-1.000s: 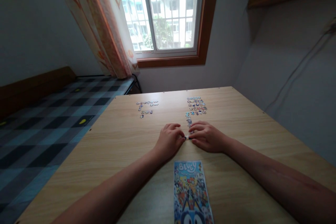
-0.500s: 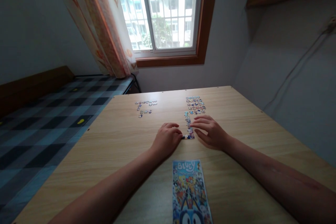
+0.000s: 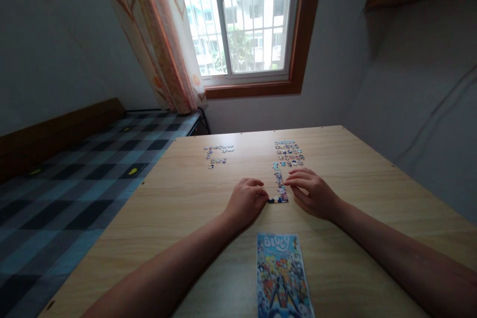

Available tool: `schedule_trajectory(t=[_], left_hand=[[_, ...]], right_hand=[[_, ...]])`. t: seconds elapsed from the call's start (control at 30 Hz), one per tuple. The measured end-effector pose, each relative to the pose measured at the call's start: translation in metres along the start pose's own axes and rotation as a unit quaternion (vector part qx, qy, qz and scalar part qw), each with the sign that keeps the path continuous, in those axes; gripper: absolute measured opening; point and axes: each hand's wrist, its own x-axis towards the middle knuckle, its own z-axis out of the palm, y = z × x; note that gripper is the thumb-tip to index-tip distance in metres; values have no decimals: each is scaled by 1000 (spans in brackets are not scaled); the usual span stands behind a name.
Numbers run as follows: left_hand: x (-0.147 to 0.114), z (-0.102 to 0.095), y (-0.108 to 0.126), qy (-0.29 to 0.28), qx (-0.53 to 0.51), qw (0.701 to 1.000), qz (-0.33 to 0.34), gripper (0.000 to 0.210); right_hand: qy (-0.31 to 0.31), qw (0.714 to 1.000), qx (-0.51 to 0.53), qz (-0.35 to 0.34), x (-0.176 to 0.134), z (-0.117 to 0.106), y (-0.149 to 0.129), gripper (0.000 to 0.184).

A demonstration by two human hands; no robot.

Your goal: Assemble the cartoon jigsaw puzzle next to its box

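Joined jigsaw puzzle pieces (image 3: 279, 182) form an L on the table, one upright strip with a short row along its bottom. At the left end of that row, my left hand (image 3: 248, 200) is closed, its fingertips down on a dark puzzle piece (image 3: 272, 200). My right hand (image 3: 313, 192) hovers or rests just right of the upright strip, fingers apart and nothing visible in them. Its fingertips are close to the strip; whether they touch it I cannot tell. Below both hands lies a colourful picture sheet (image 3: 283, 278) marked "Bluey".
Loose puzzle pieces (image 3: 289, 152) sit in rows beyond my right hand. Another scattered group (image 3: 218, 155) lies at the far left of the wooden table (image 3: 186, 198). A bed with a checked cover (image 3: 108, 179) stands along the left, and a window (image 3: 253, 25) is ahead.
The view has turned a little to the left, so everything sits farther right in the picture. Both hands stay at nearly the same places beside the puzzle.
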Motion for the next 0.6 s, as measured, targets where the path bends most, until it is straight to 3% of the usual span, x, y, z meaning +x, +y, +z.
schedule_trajectory(t=[0.13, 0.27, 0.33, 0.43, 0.6], left_hand=[[1, -6, -4, 12, 8, 1000, -9, 12], [7, -34, -28, 41, 97, 992, -70, 15], [9, -52, -46, 48, 180, 974, -129, 21], [9, -72, -71, 15, 283, 929, -237, 31], [7, -76, -82, -38, 357, 887, -290, 39]], right_hand=[[-2, 1000, 5, 1, -1, 0, 1, 22], [2, 1000, 9, 9, -1, -2, 1, 22], [4, 1000, 8, 7, -1, -2, 2, 21], [5, 1000, 11, 4, -1, -2, 3, 21], [0, 1000, 20, 7, -2, 0, 4, 22]])
